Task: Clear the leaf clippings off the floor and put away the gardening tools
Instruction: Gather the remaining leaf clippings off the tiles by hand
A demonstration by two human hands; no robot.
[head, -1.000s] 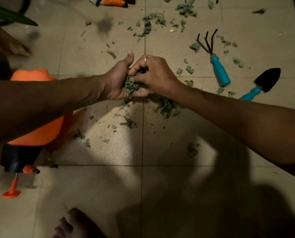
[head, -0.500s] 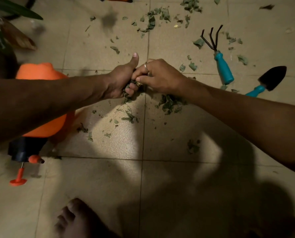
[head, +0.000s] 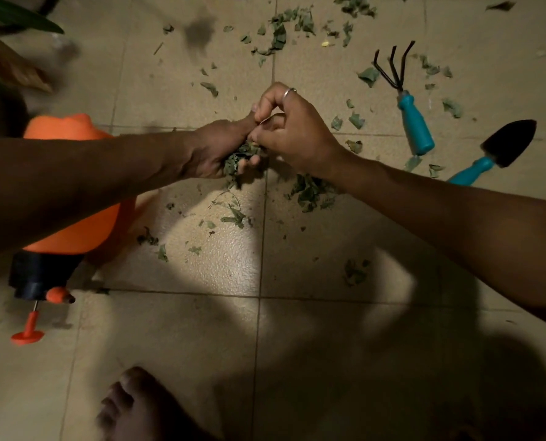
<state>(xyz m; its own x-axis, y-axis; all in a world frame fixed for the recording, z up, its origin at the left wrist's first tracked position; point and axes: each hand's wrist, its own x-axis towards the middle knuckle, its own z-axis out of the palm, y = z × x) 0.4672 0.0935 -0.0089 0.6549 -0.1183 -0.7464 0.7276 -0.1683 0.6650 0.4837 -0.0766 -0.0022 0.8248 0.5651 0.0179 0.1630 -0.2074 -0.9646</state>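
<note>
The left hand sits at the centre of the frame, fingers curled around a wad of leaf clippings, some of which hang out below the fist. The right hand touches it from the right, its thumb and forefinger pinched together at the top of the wad; a ring shows on one finger.

More loose clippings lie in a small heap on the tiled floor just below the right wrist, and others are scattered across the upper centre of the frame.

At upper right, a hand rake with black tines and a teal handle lies flat on the floor. Just to its lower right lies a trowel with a black blade and teal handle, apart from the rake.

At left, an orange pressure sprayer lies on its side, partly hidden by the left forearm, its pump handle pointing to the lower left. A bare foot shows at the bottom edge.
</note>
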